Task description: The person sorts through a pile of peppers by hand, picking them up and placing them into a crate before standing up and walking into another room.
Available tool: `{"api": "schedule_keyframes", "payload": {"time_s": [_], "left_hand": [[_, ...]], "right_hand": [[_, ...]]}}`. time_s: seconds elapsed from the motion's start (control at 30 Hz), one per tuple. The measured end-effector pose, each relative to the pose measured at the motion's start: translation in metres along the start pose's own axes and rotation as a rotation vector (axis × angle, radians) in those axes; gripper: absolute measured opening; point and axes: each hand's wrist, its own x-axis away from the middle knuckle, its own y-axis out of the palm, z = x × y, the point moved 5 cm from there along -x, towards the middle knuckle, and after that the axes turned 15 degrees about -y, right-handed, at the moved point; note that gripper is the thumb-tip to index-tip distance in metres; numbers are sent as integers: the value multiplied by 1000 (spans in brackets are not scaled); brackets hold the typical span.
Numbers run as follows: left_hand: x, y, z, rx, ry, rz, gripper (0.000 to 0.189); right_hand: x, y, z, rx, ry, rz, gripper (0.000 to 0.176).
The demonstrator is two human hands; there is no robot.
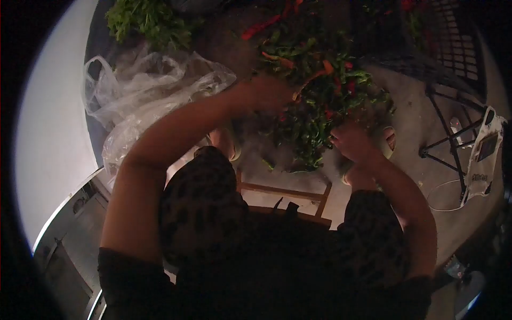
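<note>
A heap of green, red and orange chili peppers (pixel 314 114) lies in front of me, low between my feet. My left hand (pixel 274 93) reaches over the heap's left side; its fingers are smeared by motion and dark, so its grip does not show. At the lower right edge of the heap is my right hand (pixel 354 143), its fingers curled together against the peppers. Whatever those fingers hold, if anything, is too small and dim to name.
Crumpled clear plastic bags (pixel 144 96) lie at the left, below a bunch of leafy greens (pixel 152 24). A dark plastic crate (pixel 453 42) stands at the upper right, near a folding metal frame (pixel 453 130) and a whitish bag (pixel 482 157). A wooden stool (pixel 282 191) is beneath me.
</note>
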Motion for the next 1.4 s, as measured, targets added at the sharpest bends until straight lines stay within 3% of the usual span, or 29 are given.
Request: {"api": "schedule_keyframes", "payload": {"time_s": [0.03, 0.1, 0.2, 0.33, 0.4, 0.47, 0.57, 0.6, 0.7, 0.8, 0.9, 0.97, 1.0, 1.1, 1.17, 1.2, 1.27, 1.3, 1.37, 1.4], "left_hand": [[13, 11, 8, -16, -47, -59, 27], [29, 15, 21, -205, -261, -517, 33], [35, 26, 21, 95, -265, -369, 32], [28, 24, 18, 176, -292, -362, 30], [28, 20, 18, 209, -308, -388, 29], [29, 21, 18, 250, -257, -408, 29], [27, 23, 17, 349, -170, -387, 30], [26, 22, 17, 384, -138, -372, 31], [20, 29, 15, 664, -290, -541, 35], [18, 29, 22, 1184, -359, -614, 39], [21, 17, 25, 1587, -419, -600, 37], [20, 5, 23, 1699, -449, -537, 39], [19, 3, 21, 1755, -466, -507, 40], [9, 13, 3, 1511, -492, -385, 42], [12, 16, -2, 1057, -485, -271, 38], [14, 15, -3, 830, -472, -215, 37], [20, 30, 6, 488, -441, -303, 32], [23, 38, 9, 316, -422, -340, 30], [27, 46, 13, 276, -360, -358, 29], [28, 48, 15, 253, -328, -366, 28]], "right_hand": [[-3, -9, -11, 78, -13, -41, 24], [-11, -12, -19, 120, 33, -68, 24], [-16, 5, -18, 65, 171, -75, 25], [-18, 30, -14, 180, 204, -169, 28], [-15, 26, -5, -55, 230, -119, 25], [-5, 9, 11, -588, 295, 33, 21], [-3, -42, 15, -1278, 602, -7, 17], [-4, -52, 16, -1320, 574, 19, 16], [-6, -65, 15, -1422, 496, 91, 15], [-9, -67, 14, -1466, 426, 157, 15], [-17, -68, 16, -1446, 354, 249, 15], [-23, -70, 18, -1352, 356, 290, 17], [-24, -71, 22, -1322, 469, 373, 18], [-20, -67, 36, -1225, 719, 523, 24], [-10, -45, 45, -1178, 764, 506, 28], [-14, -42, 40, -1009, 592, 434, 28], [-19, -33, 19, -667, 253, 282, 29], [-21, -16, 8, -620, 170, 116, 28], [-23, 27, -12, -517, -2, -209, 25], [-21, 46, -19, -683, -27, -279, 28]]}}
